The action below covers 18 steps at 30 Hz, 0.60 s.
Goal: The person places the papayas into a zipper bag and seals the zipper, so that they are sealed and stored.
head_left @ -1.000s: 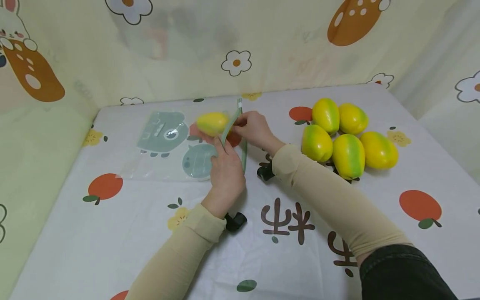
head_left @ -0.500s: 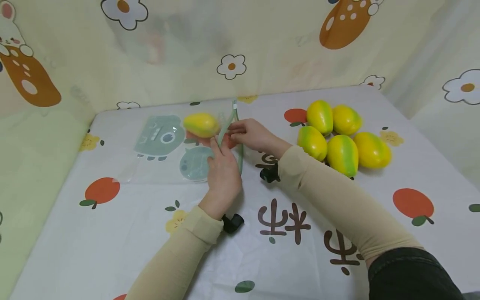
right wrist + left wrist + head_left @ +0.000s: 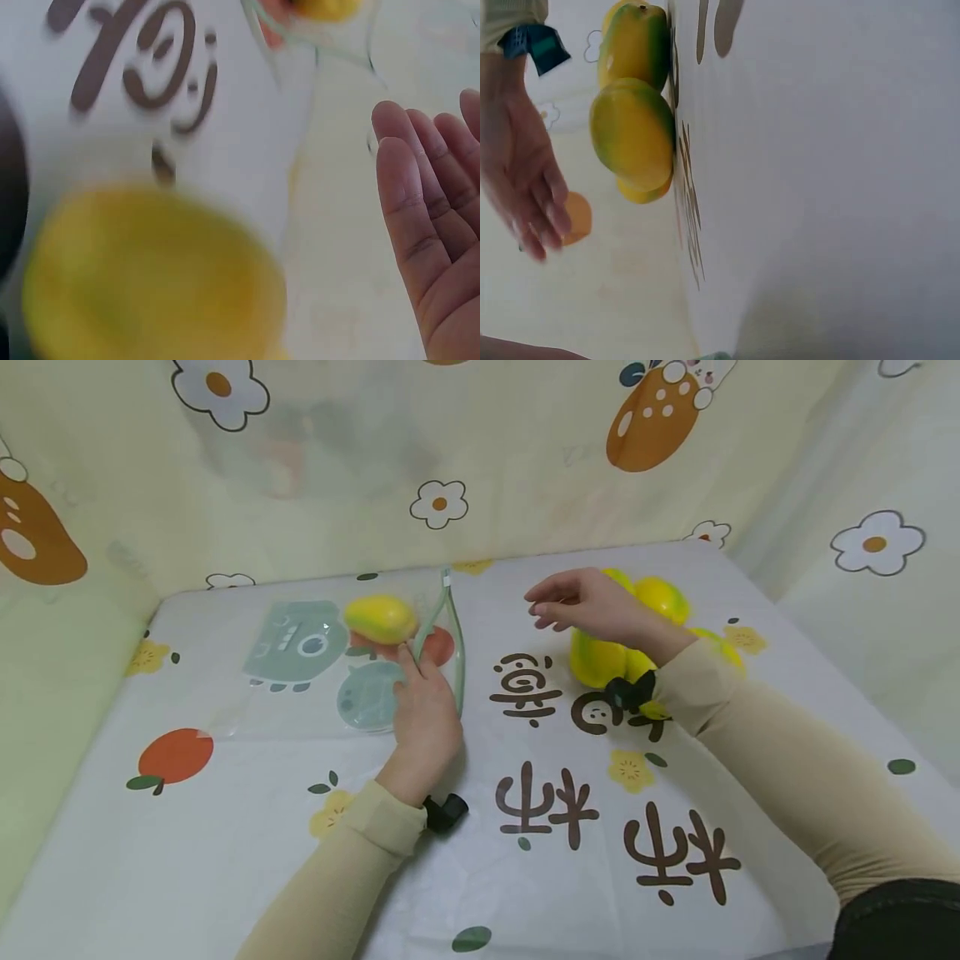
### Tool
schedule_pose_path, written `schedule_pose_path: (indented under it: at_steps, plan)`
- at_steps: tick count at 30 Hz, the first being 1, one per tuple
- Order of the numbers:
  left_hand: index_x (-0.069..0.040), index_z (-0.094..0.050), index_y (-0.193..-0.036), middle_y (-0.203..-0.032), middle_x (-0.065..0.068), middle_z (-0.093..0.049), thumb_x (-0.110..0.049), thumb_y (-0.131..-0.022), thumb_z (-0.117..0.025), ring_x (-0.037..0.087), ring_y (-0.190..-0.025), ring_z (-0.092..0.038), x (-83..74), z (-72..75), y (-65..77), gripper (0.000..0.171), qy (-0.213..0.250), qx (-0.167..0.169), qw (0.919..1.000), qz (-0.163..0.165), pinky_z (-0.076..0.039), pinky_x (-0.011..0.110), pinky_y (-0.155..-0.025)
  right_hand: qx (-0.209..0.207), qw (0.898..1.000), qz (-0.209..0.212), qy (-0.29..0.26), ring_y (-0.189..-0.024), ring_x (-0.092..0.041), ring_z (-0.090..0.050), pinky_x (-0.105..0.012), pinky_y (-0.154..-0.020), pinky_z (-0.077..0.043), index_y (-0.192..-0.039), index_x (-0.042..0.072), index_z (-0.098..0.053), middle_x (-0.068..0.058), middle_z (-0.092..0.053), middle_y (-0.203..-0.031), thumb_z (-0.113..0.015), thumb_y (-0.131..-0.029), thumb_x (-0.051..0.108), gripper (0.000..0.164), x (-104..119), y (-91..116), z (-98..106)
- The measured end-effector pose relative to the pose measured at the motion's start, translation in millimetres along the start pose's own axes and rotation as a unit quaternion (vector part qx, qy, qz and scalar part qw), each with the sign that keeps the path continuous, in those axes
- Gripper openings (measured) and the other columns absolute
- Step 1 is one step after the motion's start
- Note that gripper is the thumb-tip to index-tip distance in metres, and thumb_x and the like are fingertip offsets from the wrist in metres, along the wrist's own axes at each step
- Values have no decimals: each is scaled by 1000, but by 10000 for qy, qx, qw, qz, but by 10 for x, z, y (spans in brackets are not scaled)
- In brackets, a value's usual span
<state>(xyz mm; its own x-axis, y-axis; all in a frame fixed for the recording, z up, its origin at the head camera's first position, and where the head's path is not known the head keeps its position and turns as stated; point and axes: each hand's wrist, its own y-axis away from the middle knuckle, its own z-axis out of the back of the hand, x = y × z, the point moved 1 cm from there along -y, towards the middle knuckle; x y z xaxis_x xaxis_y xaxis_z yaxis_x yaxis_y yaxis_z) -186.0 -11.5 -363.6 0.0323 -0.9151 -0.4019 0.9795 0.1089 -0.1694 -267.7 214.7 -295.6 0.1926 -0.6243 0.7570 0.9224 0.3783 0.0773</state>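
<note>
A clear zip bag [image 3: 300, 643] with green animal prints and a green zip rim lies on the table's left half. Inside it is one yellow-green mango [image 3: 380, 618], near the mouth. My left hand [image 3: 427, 710] pinches the near side of the rim, and the mouth stands parted. Over to the right, my right hand [image 3: 588, 602] is raised with nothing in it, its fingers loosely bent, in front of several mangoes [image 3: 662, 598] grouped together. The right wrist view has a blurred mango [image 3: 157, 277] close below the bare palm.
A white tablecloth [image 3: 247, 835] printed with oranges, flowers and brown characters covers the table. Behind it hangs a cream curtain [image 3: 345, 518] with flower prints, and another curtain [image 3: 862, 635] closes the right side.
My right hand has left the bag's mouth and moved right, over the grouped mangoes. The mango in the bag has slid a little deeper, leftward. My left hand stays at the rim.
</note>
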Motion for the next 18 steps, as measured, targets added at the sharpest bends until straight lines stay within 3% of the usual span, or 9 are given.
schedule_pose_path:
  at_steps: [4,8,14,16,18]
  plan:
    - [9,-42,-140,-160,29,-32,8,-90,-61,47,-98,-61,-11,-13,15,53,37,-39,10000,-32,-60,51,-68,-296,9983,-490,96,-107,-25,-69,-25,-71,-56,-136,10,-63,-12,-72,-124,-59,-104,28,37,-164,274,307]
    - [10,-42,-138,-158,30,-34,8,-90,-59,47,-95,-61,-18,-7,31,51,56,-157,9998,-113,-60,51,-68,-622,9957,-653,229,-99,-9,-70,-18,-75,-56,-139,6,-59,-15,-70,-127,-57,-105,28,40,-358,518,566]
    - [9,-41,-138,-159,29,-32,9,-91,-57,48,-97,-60,-5,2,37,49,109,-124,9999,-42,-60,52,-68,-1042,9915,-738,260,-89,9,-67,-12,-77,-55,-140,1,-57,12,-70,-112,-56,-105,28,44,-698,799,879]
    - [9,-41,-138,-160,29,-31,9,-92,-56,48,-98,-60,-4,-3,36,49,119,-89,9999,-35,-60,52,-69,-1125,9895,-851,325,-90,9,-66,-10,-77,-54,-141,0,-56,10,-70,-114,-56,-106,28,45,-804,891,946]
    - [9,-40,-140,-160,29,-31,9,-93,-55,48,-99,-60,-9,-9,34,49,122,-49,9999,-31,-60,53,-70,-1186,9859,-1066,509,-92,4,-65,-9,-76,-52,-142,0,-55,-1,-69,-122,-54,-106,31,47,-896,980,986]
